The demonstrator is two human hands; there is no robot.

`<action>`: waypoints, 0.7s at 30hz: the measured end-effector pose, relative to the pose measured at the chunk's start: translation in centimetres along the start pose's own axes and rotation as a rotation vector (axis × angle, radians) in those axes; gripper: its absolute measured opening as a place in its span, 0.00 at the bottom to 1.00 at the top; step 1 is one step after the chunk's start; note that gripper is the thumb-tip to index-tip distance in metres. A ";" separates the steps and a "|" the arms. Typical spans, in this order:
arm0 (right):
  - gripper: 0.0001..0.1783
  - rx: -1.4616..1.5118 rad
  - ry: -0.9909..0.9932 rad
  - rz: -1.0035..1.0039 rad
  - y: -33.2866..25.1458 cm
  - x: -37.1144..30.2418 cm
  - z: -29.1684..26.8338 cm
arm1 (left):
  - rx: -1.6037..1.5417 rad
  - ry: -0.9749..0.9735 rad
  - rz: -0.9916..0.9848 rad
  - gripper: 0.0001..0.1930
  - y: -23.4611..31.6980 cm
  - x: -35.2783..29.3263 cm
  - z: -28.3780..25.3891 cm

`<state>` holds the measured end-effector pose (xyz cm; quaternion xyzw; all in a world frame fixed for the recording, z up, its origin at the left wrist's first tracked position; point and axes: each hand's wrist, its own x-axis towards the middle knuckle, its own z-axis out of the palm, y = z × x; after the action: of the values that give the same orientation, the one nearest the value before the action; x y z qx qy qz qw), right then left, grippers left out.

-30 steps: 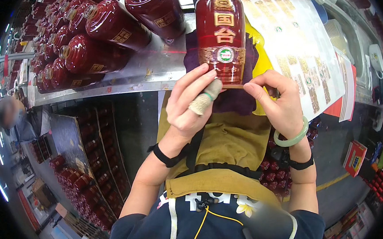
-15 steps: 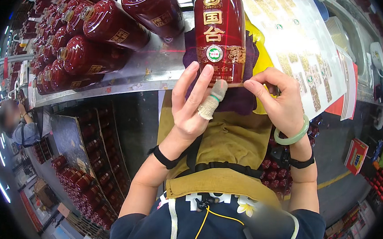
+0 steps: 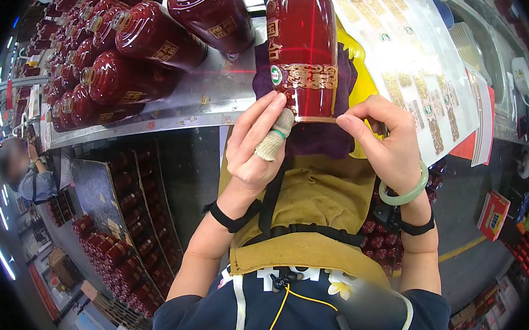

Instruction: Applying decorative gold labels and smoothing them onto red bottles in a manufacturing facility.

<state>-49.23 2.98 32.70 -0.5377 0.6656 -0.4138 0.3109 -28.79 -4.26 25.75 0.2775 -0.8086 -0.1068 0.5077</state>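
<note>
A dark red glass bottle (image 3: pixel 307 39) with gold lettering, a gold patterned band and a small round green-and-white mark sits on a purple cloth (image 3: pixel 315 141). Its base is nearest me and the frame's top edge cuts off its upper end. My left hand (image 3: pixel 255 143) rests stretched fingers against the bottle's lower left side; one finger wears a knitted finger cover (image 3: pixel 272 142). Beside the base on the right is my right hand (image 3: pixel 386 137), thumb and forefinger drawn close and the other fingers curled. Whatever those fingers may pinch is too small to make out.
Several similar red bottles (image 3: pixel 163 41) crowd the left of the metal table (image 3: pixel 220 94). On the right lies a white sheet of gold decals (image 3: pixel 406 70), beside a yellow cloth (image 3: pixel 353 48). Racks of bottles (image 3: pixel 117 259) stand below left, and another person (image 3: pixel 33 176) is far left.
The bottle has turned, carrying its lettering and round mark to the left and bringing the gold band's other part into view. My left hand has shifted left; the right has barely moved.
</note>
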 end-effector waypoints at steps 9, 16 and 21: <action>0.08 -0.031 0.000 -0.024 0.1 0.1 -0.2 | 0.043 -0.033 -0.015 0.11 1.3 0.7 0.0; 0.08 -0.042 -0.006 -0.002 0.6 0.3 0.1 | 0.083 -0.095 0.056 0.10 1.8 0.6 0.2; 0.08 -0.035 -0.023 0.010 -0.4 0.3 0.2 | -0.034 0.059 -0.049 0.17 0.7 0.3 0.7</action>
<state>-48.95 2.60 32.96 -0.5444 0.6718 -0.3943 0.3112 -29.76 -3.94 25.98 0.2917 -0.7842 -0.1246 0.5334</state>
